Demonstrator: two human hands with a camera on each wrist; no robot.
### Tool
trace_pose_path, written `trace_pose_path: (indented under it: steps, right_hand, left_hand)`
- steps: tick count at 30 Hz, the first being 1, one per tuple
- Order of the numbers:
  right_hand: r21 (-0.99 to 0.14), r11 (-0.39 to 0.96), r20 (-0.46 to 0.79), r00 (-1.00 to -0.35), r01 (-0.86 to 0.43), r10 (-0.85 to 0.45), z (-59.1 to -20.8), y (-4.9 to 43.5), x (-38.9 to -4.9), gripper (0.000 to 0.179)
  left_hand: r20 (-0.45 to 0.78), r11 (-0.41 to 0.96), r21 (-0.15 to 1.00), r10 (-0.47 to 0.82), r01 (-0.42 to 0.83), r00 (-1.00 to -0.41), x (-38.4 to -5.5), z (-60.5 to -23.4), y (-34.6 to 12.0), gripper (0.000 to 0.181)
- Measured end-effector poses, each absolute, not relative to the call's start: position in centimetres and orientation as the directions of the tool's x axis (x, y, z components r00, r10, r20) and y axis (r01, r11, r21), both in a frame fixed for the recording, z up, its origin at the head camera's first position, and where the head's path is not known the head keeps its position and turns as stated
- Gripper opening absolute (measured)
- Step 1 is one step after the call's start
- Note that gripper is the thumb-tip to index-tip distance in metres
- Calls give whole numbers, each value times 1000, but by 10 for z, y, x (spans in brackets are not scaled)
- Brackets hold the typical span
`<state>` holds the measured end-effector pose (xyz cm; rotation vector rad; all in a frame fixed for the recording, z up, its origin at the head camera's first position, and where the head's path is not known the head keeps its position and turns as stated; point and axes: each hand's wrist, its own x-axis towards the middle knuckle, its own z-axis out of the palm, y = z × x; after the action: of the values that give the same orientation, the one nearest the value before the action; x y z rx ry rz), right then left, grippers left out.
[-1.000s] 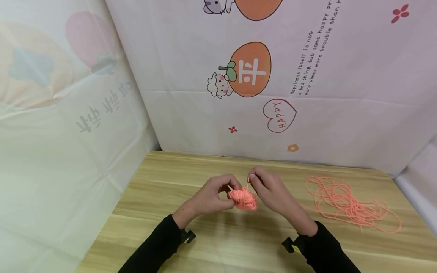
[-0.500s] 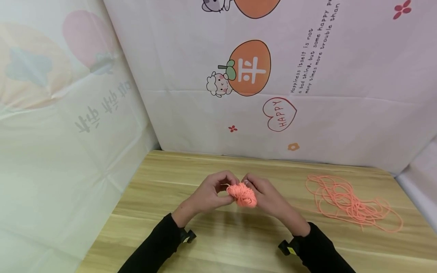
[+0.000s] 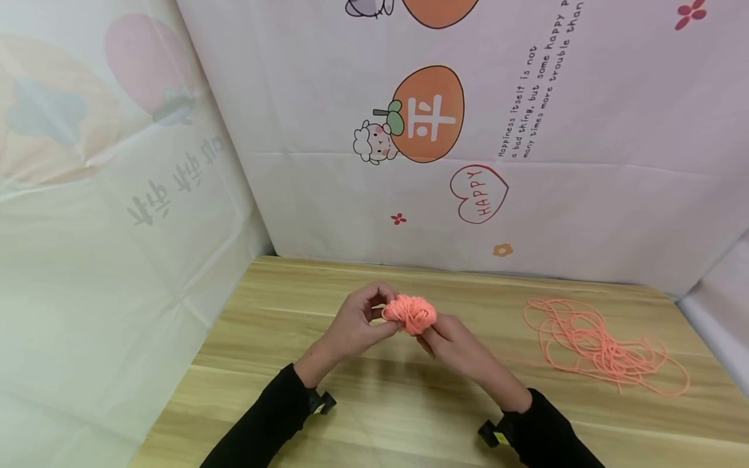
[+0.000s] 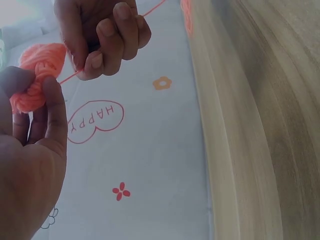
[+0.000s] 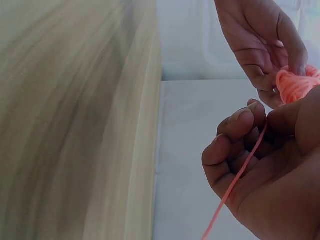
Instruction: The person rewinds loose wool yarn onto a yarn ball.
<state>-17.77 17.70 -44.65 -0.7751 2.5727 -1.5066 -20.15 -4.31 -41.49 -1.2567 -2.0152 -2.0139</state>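
Note:
A small coral ball of yarn (image 3: 413, 314) is held above the table by my left hand (image 3: 357, 324), whose thumb and fingers pinch its left end. In the left wrist view the wound yarn (image 4: 44, 59) bulges out past the thumb and fingertips. My right hand (image 3: 459, 348) is just right of and below the ball, fingers curled. It pinches a single yarn strand (image 5: 239, 175), which crosses the palm in the right wrist view. From the right hand a taut bit of strand (image 4: 70, 77) runs to the ball.
A loose tangle of coral yarn (image 3: 603, 348) lies on the right of the wooden table (image 3: 257, 403), with a thin strand leading toward my right hand. A white printed cloth (image 3: 328, 214) hangs along the table's back edge, and another sheet (image 3: 193, 273) hangs at the left.
The right hand has passed from above the ball, round behind it, to below its right side, carrying the strand. The ball has risen slightly and turned in the left hand.

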Motion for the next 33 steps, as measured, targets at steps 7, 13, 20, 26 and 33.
trace_pose_path:
  steps: [7, 13, 20, 26, 33]
  right_hand:
    - [-847, 398, 160, -883, -353, -442, -449, 175, -172, 27]
    - [-818, 434, 165, -877, -377, -452, -440, 170, -160, 25]
    - [-807, 430, 176, -860, -404, -479, -450, 175, -158, 24]
    - [-785, 442, 195, -851, -433, -487, -446, 176, -151, 21]
    - [-761, 457, 218, -845, -460, -488, -433, 174, -139, 20]
  left_hand:
    - [526, -129, 835, 472, 535, -707, -201, -415, -44, 25]
    - [525, -90, 833, 445, 547, -726, -201, -415, -43, 24]
    - [528, -44, 824, 419, 565, -739, -203, -414, -44, 24]
    - [531, -21, 818, 415, 575, -739, -204, -415, -45, 25]
    - [540, 23, 798, 417, 602, -731, -206, -416, -47, 27]
